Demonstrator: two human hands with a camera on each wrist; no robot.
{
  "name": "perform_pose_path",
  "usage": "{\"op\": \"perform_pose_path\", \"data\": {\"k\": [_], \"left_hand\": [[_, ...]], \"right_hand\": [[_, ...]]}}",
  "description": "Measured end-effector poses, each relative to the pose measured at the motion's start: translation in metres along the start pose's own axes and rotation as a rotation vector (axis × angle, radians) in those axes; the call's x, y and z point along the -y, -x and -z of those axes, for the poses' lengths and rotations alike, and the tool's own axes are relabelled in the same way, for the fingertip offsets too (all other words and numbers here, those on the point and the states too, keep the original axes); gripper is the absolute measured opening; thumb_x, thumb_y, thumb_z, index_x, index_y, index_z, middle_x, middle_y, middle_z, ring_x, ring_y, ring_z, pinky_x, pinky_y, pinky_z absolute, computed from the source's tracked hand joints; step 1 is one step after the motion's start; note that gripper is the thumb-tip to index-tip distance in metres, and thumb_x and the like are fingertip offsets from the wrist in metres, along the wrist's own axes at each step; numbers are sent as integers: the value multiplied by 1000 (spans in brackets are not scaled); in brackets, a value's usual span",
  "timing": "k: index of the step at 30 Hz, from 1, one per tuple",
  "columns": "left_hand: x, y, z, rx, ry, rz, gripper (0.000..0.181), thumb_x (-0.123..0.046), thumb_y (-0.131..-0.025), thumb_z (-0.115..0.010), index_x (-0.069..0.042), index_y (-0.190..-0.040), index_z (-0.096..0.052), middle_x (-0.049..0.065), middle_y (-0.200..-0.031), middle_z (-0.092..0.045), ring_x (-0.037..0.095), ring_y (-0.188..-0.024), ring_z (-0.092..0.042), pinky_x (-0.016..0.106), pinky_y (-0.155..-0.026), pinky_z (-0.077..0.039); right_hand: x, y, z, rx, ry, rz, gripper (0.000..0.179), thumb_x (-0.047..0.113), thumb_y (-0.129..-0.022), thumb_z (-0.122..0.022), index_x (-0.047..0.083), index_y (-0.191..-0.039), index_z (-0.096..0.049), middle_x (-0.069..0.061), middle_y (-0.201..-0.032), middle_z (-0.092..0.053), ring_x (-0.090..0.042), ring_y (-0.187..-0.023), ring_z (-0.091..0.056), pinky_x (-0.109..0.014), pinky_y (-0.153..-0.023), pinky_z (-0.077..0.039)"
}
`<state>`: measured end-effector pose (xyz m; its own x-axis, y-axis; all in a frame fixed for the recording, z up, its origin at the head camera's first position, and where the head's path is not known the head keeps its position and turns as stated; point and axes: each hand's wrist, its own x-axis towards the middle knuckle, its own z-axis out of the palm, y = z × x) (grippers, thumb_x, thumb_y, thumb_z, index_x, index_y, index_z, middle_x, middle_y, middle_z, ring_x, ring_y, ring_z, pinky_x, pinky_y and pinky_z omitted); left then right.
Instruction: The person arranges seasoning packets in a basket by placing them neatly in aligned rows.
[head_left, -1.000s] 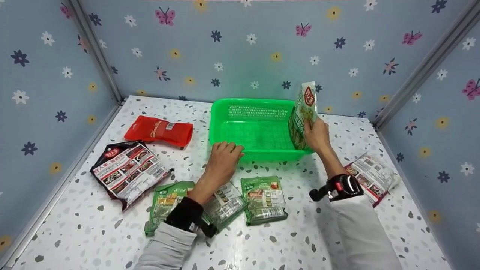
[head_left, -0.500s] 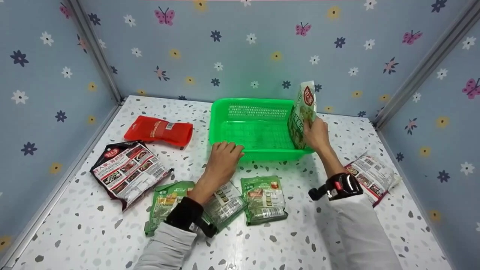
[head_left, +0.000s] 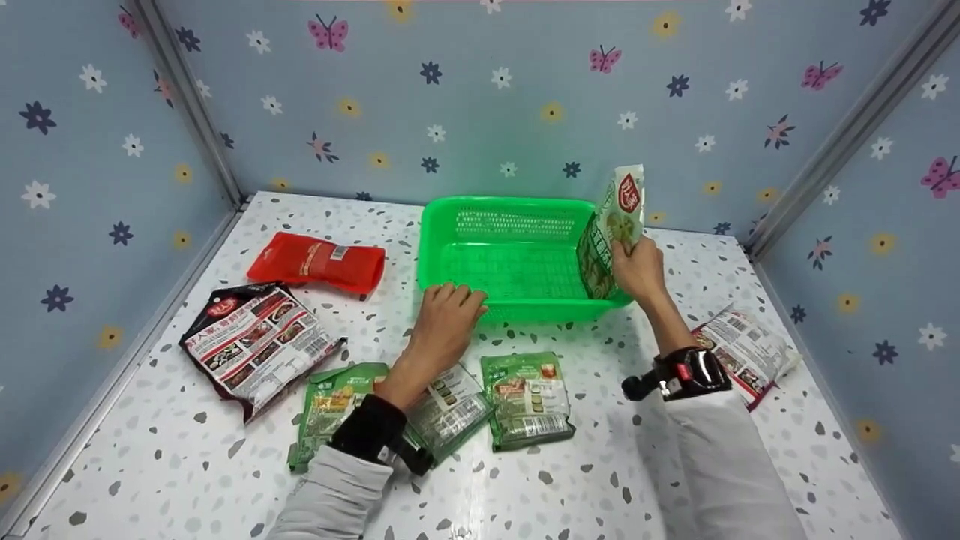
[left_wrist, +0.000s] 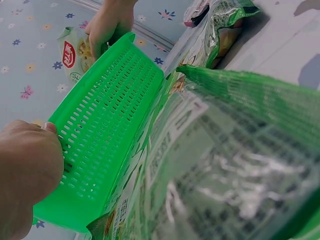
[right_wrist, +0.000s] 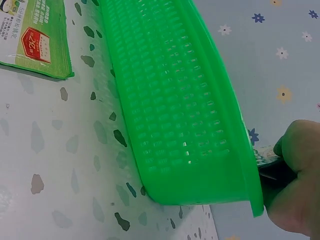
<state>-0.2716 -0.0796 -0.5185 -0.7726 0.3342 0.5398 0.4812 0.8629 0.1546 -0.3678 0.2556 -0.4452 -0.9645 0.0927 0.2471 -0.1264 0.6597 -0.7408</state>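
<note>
A green plastic basket (head_left: 510,309) with perforated walls stands near the back wall. Over its front rim, toward the left, curl the fingers of my left hand (head_left: 448,319); the left wrist view shows the thumb on the near side of that rim. At the basket's right end my right hand (head_left: 637,270) pinches a green-and-white food packet (head_left: 611,225) by its edge. The packet stands upright, its lower part inside the basket and its top above the rim. In the right wrist view the basket hides most of the packet.
A red pouch (head_left: 319,261) and a black-and-white packet (head_left: 262,341) lie at left. Green packets (head_left: 529,401) lie in front of the basket, partly under my left forearm. A white-and-red packet (head_left: 746,352) lies at right, by my right wrist. Patterned walls enclose the speckled table.
My right hand and the top of the packet have shifted slightly to the right, so the packet leans a little more outward. My left hand and the basket stay in place.
</note>
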Motion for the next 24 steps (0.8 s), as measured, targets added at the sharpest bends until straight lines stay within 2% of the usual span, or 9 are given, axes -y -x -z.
{"op": "perform_pose_path", "data": {"k": [3, 7, 11, 15, 24], "left_hand": [[0, 0, -1, 4, -1, 1, 26, -32, -116, -60, -13, -127, -74, 9, -113, -78, 32, -107, -70, 51, -100, -55], [-1, 1, -1, -24, -3, -7, 23, -31, -115, -63, -13, -125, -75, 9, -112, -79, 33, -108, -70, 50, -100, -54], [-1, 1, 0, -34, -9, -12, 23, -31, -115, -64, -14, -125, -75, 9, -113, -79, 33, -108, -69, 50, -99, -54], [0, 0, 1, -13, -6, -4, 26, -32, -116, -60, -13, -127, -75, 9, -114, -79, 33, -108, -69, 50, -100, -54], [0, 0, 1, 13, -5, 7, 25, -31, -116, -61, -13, -127, -74, 10, -113, -78, 33, -107, -69, 51, -100, -54]], "right_hand": [[-2, 0, 1, -17, -25, -25, 46, 21, -114, -60, -12, -146, -64, -37, -141, -72, -50, -129, -72, -65, -109, -58], [-4, -1, 1, -68, -50, -51, 48, 23, -112, -64, -11, -145, -65, -35, -140, -74, -50, -131, -73, -64, -110, -59], [-3, -2, 3, -120, -69, -50, 46, 23, -111, -64, -11, -143, -67, -35, -136, -75, -48, -126, -74, -62, -106, -60], [-2, -3, 4, -152, -95, -25, 44, 21, -112, -63, -12, -141, -68, -36, -133, -76, -46, -119, -75, -58, -100, -60], [-4, -4, 7, -195, -102, -44, 41, 23, -113, -62, -8, -140, -71, -29, -127, -79, -36, -109, -75, -41, -88, -58]]}}
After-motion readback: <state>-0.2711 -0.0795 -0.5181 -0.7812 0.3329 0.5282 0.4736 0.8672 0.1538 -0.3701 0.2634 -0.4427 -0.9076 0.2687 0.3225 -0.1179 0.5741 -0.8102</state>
